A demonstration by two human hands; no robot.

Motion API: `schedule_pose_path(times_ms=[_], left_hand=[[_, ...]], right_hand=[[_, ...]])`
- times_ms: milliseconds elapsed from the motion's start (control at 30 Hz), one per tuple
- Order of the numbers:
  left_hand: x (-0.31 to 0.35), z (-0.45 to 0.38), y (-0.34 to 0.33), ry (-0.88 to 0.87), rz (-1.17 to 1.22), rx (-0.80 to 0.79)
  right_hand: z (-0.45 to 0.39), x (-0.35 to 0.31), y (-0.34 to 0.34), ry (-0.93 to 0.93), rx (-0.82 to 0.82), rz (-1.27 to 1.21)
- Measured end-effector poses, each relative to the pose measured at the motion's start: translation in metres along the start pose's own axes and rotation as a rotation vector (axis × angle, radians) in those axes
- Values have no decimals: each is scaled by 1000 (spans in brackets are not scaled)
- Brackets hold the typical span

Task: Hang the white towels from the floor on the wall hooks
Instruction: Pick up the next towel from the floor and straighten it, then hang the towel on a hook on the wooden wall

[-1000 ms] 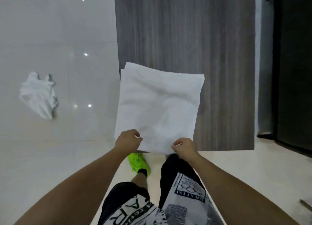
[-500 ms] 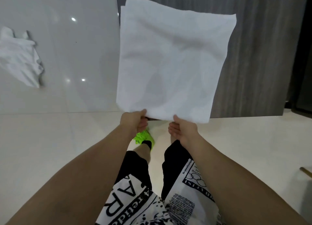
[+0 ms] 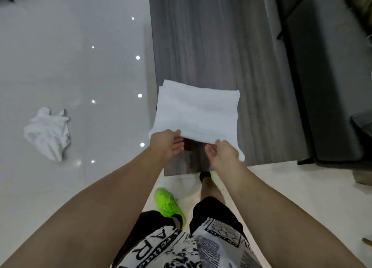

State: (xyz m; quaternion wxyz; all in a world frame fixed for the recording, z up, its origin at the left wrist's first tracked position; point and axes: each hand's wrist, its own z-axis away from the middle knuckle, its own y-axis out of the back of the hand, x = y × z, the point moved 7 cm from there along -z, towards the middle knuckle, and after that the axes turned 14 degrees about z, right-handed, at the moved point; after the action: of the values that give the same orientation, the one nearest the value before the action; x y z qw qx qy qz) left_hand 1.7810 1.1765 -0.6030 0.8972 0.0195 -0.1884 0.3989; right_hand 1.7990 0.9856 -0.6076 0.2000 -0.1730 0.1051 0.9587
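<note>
Folded white towel (image 3: 198,115): held out flat in front of the body at centre frame, against a grey wood-grain panel (image 3: 211,46) that fills the 12 o'clock field. Near edge gripped at both corners; far edge free, two layers showing at the 11 o'clock corner.

Left hand (image 3: 166,145): grip closed on the towel's near left corner, thumb on top of the cloth, fingers curled beneath, palm turned partly up.

Right hand (image 3: 223,154): grip closed on the near right corner, thumb on top, fingers under the cloth; a tip of towel hangs past the hand at its 3 o'clock side.

Second white towel (image 3: 48,133): crumpled in a heap, at 9 o'clock of the held towel and well apart from it, against a glossy pale tiled surface (image 3: 70,66) dotted with small light reflections. Untouched by either hand.

Green shoe (image 3: 168,204): on the cream floor (image 3: 302,197), at 6 o'clock of the held towel, toe pointing toward 11 o'clock.

Black-and-white printed shorts (image 3: 181,245): at 6 o'clock, bottom of frame, between the two forearms.

Dark grey furniture (image 3: 326,86): at 3 o'clock, beside the wood-grain panel; kind not discernible.
</note>
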Motion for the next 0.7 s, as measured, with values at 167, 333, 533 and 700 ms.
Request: schedule_pose_path(times_ms=[167, 333, 533, 700], left_hand=[[124, 98, -47, -280, -26, -86], [245, 200, -85, -535, -27, -112], [335, 291, -97, -686, -6, -72], [372, 330, -64, -715, -4, 82]], right_hand=[[101, -126, -50, 311, -104, -20], [205, -243, -98, 548, -252, 46], [306, -330, -143, 833, -368, 99], [360, -345, -184, 1219, -463, 534]])
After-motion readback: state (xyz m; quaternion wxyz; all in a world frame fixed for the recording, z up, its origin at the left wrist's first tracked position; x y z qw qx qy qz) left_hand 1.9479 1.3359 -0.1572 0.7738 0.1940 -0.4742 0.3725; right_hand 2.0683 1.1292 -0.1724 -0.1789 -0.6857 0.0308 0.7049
